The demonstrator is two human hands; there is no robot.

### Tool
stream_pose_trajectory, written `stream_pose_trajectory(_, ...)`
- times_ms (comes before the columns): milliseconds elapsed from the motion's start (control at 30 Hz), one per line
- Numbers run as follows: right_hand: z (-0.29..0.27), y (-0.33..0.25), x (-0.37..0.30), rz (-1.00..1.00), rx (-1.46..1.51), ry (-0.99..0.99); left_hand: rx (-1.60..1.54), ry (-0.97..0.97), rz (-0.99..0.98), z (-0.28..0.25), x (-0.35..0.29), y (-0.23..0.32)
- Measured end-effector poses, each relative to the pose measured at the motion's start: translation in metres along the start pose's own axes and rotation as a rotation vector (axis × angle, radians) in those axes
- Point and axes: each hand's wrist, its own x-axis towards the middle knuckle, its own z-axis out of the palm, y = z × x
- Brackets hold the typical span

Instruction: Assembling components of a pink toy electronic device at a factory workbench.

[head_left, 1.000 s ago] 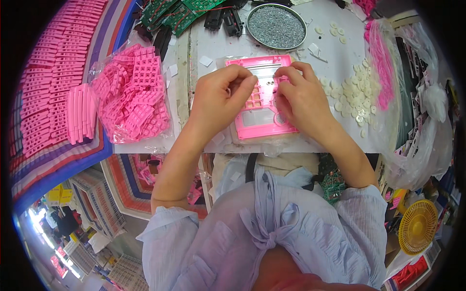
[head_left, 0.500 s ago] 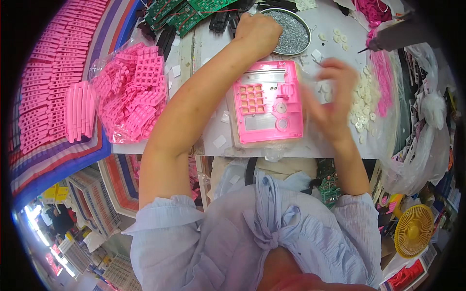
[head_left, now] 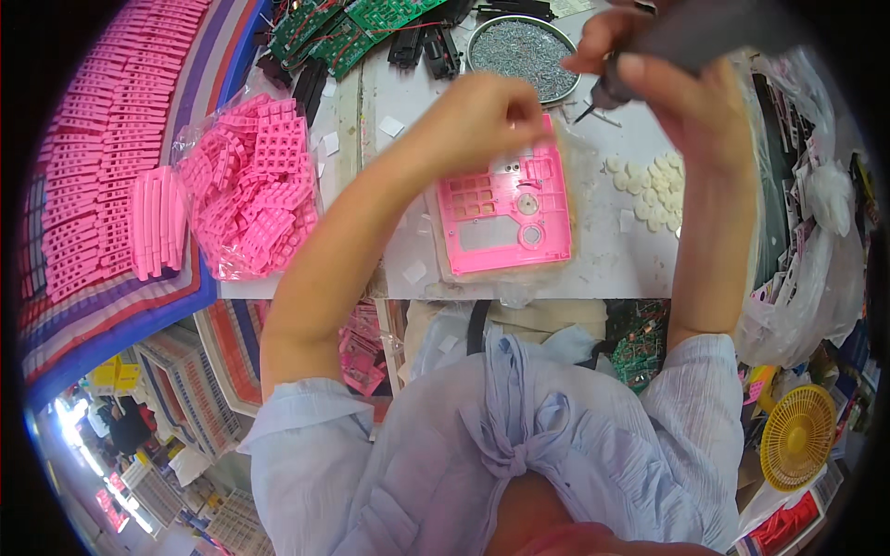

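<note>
A pink plastic housing (head_left: 505,235) with a keypad grid and round openings lies on the table in front of me. Over its far edge is my left hand (head_left: 491,111), fingers curled into a pinch; whatever they hold is too small and blurred to name. My right hand (head_left: 686,97) is wrapped round a dark electric screwdriver (head_left: 681,42), up to the right of the housing. The tool's thin bit points down and left toward the housing, apart from it. Just beyond my left hand stands a round tray (head_left: 568,95) of small metal screws.
Green circuit boards (head_left: 371,28) and black plastic parts (head_left: 440,51) lie at the far left. A clear bag of pink keypads (head_left: 250,185) sits left, beside stacked pink strips (head_left: 158,222). White discs (head_left: 654,190) are heaped right, near hanging plastic bags (head_left: 807,287).
My left hand has come back from the screw tray to above the housing. My right hand has moved up and right and taken hold of the screwdriver, which now hangs closer in.
</note>
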Motion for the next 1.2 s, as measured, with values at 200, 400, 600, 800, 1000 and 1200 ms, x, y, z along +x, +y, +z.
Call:
stream_pose_trajectory(200, 0.06, 0.018, -0.053, -0.037, 0.17, 0.141, 0.239, 0.227, 0.325, 0.046, -0.082, 0.007)
stream_pose_trajectory(400, 0.077, 0.026, -0.066, -0.224, 0.402, 0.097, 0.062, 0.323, 0.248, 0.059, -0.097, 0.018)
stream_pose_trajectory(600, 0.079, 0.039, -0.07, -0.266, 0.338, 0.1, 0.262, 0.39, 0.259, 0.059, -0.098, 0.016)
stream_pose_trajectory(800, 0.07, 0.075, -0.079, -0.171, 0.172, 0.191, 0.405, 0.358, 0.146, 0.055, -0.09, 0.019)
stream_pose_trajectory(1000, 0.083, 0.089, -0.085, -0.214, -0.362, 0.112, 0.542, 0.282, 0.202, 0.061, -0.096, 0.002)
stream_pose_trajectory(1200, 0.07, 0.097, -0.087, 0.121, -0.05, 0.007, 0.571, 0.291, 0.224, 0.058, -0.101, 0.0)
